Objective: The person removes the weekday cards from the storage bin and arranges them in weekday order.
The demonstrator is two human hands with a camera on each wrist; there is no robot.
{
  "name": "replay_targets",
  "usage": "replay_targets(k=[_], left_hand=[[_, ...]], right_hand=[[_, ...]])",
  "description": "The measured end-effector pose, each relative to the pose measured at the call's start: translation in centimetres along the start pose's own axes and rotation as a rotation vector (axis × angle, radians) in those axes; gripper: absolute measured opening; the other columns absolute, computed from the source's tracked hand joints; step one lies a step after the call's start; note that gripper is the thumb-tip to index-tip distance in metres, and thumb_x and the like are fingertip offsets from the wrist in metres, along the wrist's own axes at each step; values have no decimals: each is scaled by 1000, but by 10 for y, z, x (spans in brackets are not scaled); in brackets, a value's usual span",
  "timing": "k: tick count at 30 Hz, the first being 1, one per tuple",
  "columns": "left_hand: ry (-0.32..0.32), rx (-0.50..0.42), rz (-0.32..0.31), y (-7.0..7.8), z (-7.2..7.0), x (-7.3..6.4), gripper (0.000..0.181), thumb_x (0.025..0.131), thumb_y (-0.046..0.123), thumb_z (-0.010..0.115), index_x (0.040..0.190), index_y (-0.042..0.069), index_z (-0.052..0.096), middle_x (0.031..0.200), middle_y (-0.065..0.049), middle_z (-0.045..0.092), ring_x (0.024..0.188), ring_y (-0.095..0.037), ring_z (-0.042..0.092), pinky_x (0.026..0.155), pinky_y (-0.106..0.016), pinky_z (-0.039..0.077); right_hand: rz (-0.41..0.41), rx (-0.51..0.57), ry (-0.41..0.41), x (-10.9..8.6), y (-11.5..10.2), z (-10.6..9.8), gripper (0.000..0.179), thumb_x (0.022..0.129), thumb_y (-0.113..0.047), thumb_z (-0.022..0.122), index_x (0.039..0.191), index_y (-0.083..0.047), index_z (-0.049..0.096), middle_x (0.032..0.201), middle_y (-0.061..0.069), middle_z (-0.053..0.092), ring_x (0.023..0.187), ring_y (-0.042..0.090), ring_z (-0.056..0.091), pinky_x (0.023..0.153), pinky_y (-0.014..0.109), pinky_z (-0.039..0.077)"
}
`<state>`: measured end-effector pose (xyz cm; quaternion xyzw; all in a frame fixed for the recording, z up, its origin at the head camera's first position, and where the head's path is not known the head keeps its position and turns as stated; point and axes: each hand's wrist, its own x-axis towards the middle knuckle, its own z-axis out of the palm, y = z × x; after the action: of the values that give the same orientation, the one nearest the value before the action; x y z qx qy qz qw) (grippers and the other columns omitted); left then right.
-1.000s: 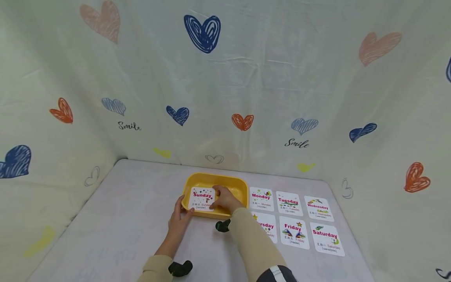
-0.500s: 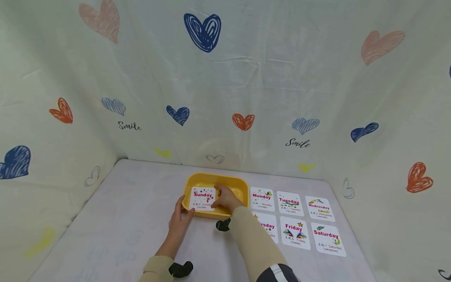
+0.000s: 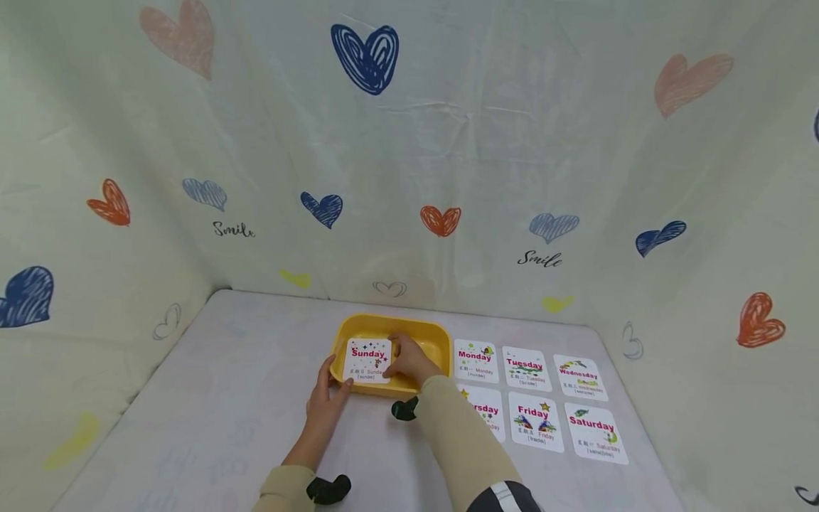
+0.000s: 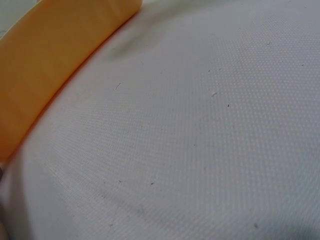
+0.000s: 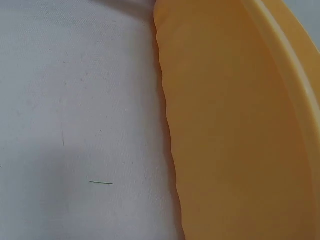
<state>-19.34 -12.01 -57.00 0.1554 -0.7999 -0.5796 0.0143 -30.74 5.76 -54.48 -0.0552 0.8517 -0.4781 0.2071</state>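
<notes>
A yellow plastic tray (image 3: pixel 427 330) stands toward the back of the table, a white Sunday card (image 3: pixel 363 363) in its left part. With my left hand (image 3: pixel 325 400) I grip the tray's front left corner, thumb at the front and fingers at the left side. My right hand (image 3: pixel 414 363) reaches over the front rim and pinches the card's right edge between thumb and finger. Whether the card touches the tray floor I cannot tell. Only the tray's outer wall (image 4: pixel 60 60) shows in the left wrist view. The right wrist view has its wall (image 5: pixel 230 125) and rim.
To the tray's right, several weekday cards lie in two rows, among them Monday (image 3: pixel 476 361), Tuesday (image 3: pixel 526 370), Wednesday (image 3: pixel 581 378), Friday (image 3: pixel 535 423) and Saturday (image 3: pixel 596 434). My right sleeve partly covers another card (image 3: pixel 484 410). A heart-printed curtain (image 3: pixel 486 156) hangs behind the table (image 3: pixel 211 398).
</notes>
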Motion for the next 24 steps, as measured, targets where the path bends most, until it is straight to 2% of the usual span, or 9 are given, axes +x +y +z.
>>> replay_targets(k=[5,11,17,24], left_hand=[[-3,-13,-3,1,1,1,67,97,30,59,153,26,23,147,-17,39,132,-37,33,106,-68,19],[-6,-6,1,1,1,0,67,98,30,58,153,26,22,146,-18,39,131,-37,33,105,-68,17],[-16,-3,2,1,0,-1,68,98,32,58,154,26,20,147,-19,38,132,-38,32,106,-68,15],[-9,4,15,1,-2,-1,67,98,33,57,154,26,21,144,-18,40,127,-37,35,104,-67,21]], right_hand=[[-13,-7,11,2,1,-1,66,71,1,85,124,-13,49,94,6,49,87,21,49,78,32,44],[0,37,40,2,2,1,56,73,5,81,118,-12,51,93,4,54,85,21,51,81,32,49],[25,55,45,3,2,2,52,78,4,77,119,-13,52,88,5,57,79,20,53,76,29,50],[47,97,48,1,-1,2,48,81,1,76,122,-13,54,84,6,59,74,21,54,74,28,51]])
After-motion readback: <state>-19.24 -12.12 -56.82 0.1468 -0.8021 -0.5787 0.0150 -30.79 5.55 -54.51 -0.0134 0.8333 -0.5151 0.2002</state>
